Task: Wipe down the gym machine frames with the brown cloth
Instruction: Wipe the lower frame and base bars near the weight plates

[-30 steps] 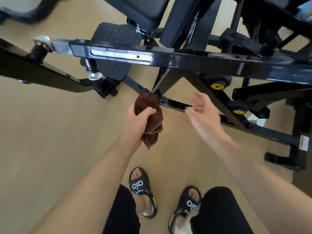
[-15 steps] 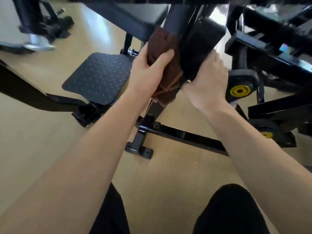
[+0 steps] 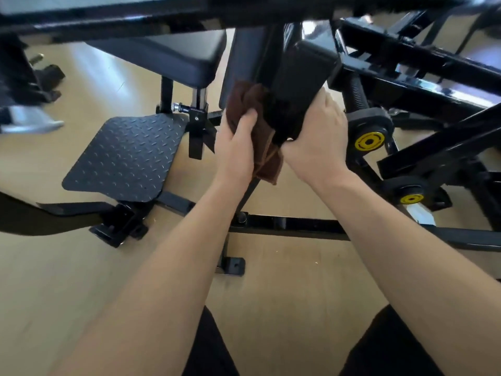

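Observation:
A bunched brown cloth (image 3: 245, 104) is gripped in my left hand (image 3: 237, 147), which presses it against the left side of a thick black upright (image 3: 298, 85) of the gym machine frame. A loose end of the cloth hangs down between my wrists. My right hand (image 3: 320, 137) wraps around the lower right side of the same upright, its fingertips curled under the bottom edge. Both forearms reach forward from the bottom of the view.
A black tread-plate footrest (image 3: 124, 158) lies low to the left. A padded black seat (image 3: 168, 55) sits above it. Yellow-capped rollers (image 3: 369, 141) and angled black bars fill the right. A floor rail (image 3: 287, 225) crosses under my arms on the tan floor.
The view dropped from over the machine to beside it. My left hand raised the cloth from the low floor rail to the upright, then slid down it. My right hand took hold of the upright.

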`<state>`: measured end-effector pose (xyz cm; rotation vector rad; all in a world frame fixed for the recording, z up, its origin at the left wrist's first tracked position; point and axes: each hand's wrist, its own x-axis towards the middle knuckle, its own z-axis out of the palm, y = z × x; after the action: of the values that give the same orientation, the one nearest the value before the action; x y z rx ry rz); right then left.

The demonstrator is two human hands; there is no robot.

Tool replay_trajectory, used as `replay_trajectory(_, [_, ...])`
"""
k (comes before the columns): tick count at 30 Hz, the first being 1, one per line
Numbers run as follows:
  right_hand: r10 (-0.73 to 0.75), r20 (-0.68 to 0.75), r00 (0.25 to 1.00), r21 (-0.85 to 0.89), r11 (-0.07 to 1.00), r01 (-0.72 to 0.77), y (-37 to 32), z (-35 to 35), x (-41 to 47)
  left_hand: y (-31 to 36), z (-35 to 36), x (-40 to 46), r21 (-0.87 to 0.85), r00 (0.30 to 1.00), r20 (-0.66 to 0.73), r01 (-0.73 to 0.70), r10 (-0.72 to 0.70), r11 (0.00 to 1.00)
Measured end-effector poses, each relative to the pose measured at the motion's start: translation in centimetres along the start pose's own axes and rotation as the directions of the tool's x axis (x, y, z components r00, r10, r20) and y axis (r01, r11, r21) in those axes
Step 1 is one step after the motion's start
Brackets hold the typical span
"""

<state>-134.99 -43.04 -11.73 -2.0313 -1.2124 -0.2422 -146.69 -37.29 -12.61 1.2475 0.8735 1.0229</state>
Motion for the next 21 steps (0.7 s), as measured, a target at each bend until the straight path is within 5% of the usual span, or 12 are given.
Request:
replay_trajectory(7, [0.039,0.036,0.999,-0.071,0.997,-0.036,0.0,0.1,0.1,-4.3,-4.0,-0.4,0.060,0.957,0.064,0.278,-0.282,0.959])
replay_trajectory(13, [0.022,0.016,1.000,0.039,0.999,-0.022,-0.8,-0.3,-0.1,4.7,1.2,1.7,0.029,0.963,0.226,-0.157,0.146,0.987])
replay_trajectory(15, [0.015,0.035,0.999,0.052,0.999,-0.017,-1.0,-0.6,-0.2,5.0,1.8,2.0,0.023,0.959,0.223,-0.186,0.176,0.982])
replay_trajectory(21, [0.045,0.069,0.997,-0.038,0.998,-0.043,-0.9,-0.6,-0.1,-4.1,-4.0,1.3,0.115,0.973,0.178,0.127,-0.146,0.985])
